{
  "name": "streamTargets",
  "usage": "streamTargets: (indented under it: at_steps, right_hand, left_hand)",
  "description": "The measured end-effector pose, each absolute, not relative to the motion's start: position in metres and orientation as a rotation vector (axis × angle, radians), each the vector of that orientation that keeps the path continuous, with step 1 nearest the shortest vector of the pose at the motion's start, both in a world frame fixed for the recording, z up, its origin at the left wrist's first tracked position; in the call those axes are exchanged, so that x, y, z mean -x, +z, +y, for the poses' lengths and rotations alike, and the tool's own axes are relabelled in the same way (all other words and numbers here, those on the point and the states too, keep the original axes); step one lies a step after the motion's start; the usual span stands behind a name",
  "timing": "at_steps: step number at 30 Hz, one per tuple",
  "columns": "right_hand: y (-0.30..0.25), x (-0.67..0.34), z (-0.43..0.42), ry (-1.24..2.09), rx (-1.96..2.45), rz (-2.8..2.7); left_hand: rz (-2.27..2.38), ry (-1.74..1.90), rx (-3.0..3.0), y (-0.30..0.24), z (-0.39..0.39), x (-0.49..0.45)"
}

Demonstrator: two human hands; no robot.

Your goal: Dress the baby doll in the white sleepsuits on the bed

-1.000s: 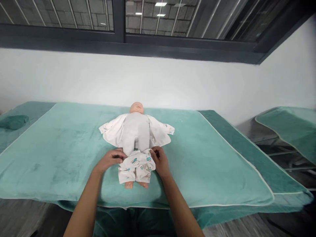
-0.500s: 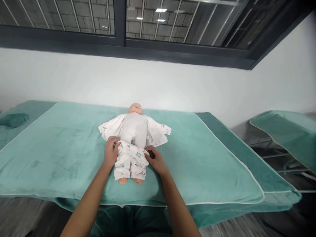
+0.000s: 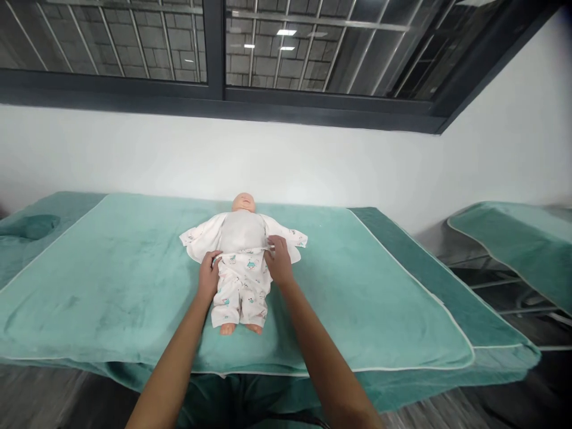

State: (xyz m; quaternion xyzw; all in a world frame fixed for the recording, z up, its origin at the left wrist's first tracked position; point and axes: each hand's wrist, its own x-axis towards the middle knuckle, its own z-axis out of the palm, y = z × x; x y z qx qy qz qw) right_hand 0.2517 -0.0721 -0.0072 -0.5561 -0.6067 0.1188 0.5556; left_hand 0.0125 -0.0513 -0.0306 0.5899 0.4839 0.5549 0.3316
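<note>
A baby doll (image 3: 243, 229) lies on its back, head toward the wall and feet toward me. Its white printed jacket (image 3: 203, 235) is spread wide at both sides, leaving the pale cloth torso bare. White baby trousers (image 3: 241, 286) with green prints cover both legs up to the lower belly, and the feet stick out of the cuffs. My left hand (image 3: 209, 275) pinches the waistband at the doll's hip on the left. On the other side, my right hand (image 3: 279, 261) grips the waistband a little higher, its fingertips partly hidden by the cloth.
Green velvety sheeting (image 3: 134, 268) with white piping covers the bed under the doll. A white wall (image 3: 286, 161) and a dark window frame (image 3: 313, 107) rise behind it. Another green-covered bed (image 3: 527, 244) with a metal frame stands at the right.
The trousers have come up from the doll's thighs to its lower belly, covering the crotch. My right hand has moved up with the waistband; the left stays near the hip.
</note>
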Motion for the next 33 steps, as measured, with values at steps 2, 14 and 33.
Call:
streamTargets:
  at_steps: [2,14,33]
  right_hand:
    - [-0.012,-0.249,-0.058,0.426,1.314,-1.354]
    - [-0.021,-0.251,-0.059,0.694,1.38,-1.04]
    - [-0.025,-0.254,-0.058,0.817,1.256,-1.006]
  left_hand:
    - [1.24,1.391,-1.417,-0.029,-0.05,-0.012]
    - [0.884,1.156,-0.95,-0.016,-0.067,0.0]
    - [0.96,1.198,-1.118,-0.012,-0.089,-0.011]
